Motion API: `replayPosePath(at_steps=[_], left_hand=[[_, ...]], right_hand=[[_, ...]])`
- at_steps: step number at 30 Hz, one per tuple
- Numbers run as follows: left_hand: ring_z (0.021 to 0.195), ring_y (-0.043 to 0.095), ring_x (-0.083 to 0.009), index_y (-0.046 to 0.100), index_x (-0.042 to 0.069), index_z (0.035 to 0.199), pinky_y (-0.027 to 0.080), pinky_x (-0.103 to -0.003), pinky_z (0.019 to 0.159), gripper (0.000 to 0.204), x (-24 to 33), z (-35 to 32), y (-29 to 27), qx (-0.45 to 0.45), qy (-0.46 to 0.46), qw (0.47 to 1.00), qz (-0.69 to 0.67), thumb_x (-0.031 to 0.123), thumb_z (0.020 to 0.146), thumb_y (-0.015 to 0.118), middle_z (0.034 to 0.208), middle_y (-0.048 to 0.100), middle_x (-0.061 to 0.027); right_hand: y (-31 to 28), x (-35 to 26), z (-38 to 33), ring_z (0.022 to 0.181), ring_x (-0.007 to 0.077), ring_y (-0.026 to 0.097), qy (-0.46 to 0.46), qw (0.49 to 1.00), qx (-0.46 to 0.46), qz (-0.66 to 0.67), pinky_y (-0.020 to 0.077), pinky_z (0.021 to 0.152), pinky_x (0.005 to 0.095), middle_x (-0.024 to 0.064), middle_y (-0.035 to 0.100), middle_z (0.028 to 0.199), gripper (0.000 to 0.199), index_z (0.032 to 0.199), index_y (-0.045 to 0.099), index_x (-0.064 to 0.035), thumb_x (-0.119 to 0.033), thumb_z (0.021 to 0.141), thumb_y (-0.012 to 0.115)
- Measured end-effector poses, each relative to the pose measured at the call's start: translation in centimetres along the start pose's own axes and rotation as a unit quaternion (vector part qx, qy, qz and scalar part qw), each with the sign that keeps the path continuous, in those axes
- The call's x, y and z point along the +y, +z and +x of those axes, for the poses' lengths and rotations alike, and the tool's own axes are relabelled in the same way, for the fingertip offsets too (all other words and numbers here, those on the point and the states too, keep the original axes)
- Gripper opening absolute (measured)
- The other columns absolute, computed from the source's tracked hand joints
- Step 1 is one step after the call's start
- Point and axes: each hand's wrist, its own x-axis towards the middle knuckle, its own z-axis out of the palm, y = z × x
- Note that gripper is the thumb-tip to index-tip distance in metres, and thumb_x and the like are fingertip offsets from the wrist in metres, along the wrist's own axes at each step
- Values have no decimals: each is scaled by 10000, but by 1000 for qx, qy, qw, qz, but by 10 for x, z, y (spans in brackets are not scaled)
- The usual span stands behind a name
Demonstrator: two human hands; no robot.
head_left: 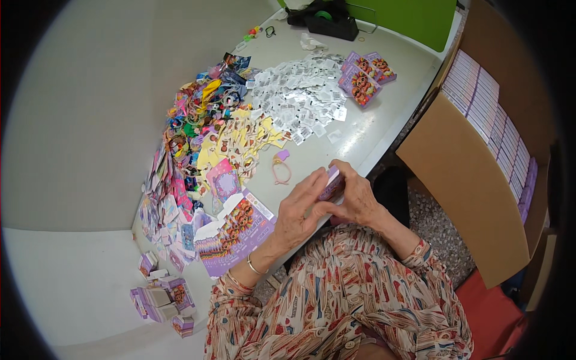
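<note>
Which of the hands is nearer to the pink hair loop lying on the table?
Left. The left hand is just right of and below the pink hair loop, not touching it. The right hand is farther right, behind the small purple box both hold.

We hold a small purple box point(332, 183) between our left hand point(298, 211) and right hand point(358, 198) over the worktop point(360, 135) edge. Flat purple cartons point(237, 231) lie just beside the left hand. A pile of colourful hair ties point(201, 108) and white sachets point(300, 93) lies further away.
</note>
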Motion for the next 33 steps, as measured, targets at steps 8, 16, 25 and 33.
replayPosePath(at_steps=[8,16,25,33], left_hand=[[1029,618,-303,631,-1,1144,494,-360,843,293,-2,7,20,106,-43,993,41,25,852,625,1147,635,-174],[764,675,-197,655,-3,1097,513,-296,669,230,-11,16,17,110,-143,982,-48,60,878,622,937,691,-168],[683,455,-15,675,-5,1105,403,-187,591,210,-9,16,12,116,-217,961,-125,69,922,602,797,606,35],[670,617,-115,652,-13,1100,475,-267,612,215,-14,13,18,109,-80,989,64,36,897,604,813,692,-119]], right_hand=[[7,-4,8,961,398,591,81,995,-9,49,507,804,411,243,525,1117,918,1314,282,63,-214,635,836],[1,-14,17,910,386,591,26,999,13,-14,507,746,410,221,531,1023,870,1282,306,58,-184,607,799],[4,-14,18,883,370,593,28,999,0,-29,508,695,408,213,518,982,833,1264,317,66,-196,620,776],[3,-13,20,879,365,583,-4,999,-3,-38,509,687,407,208,511,969,842,1284,303,80,-219,639,755]])
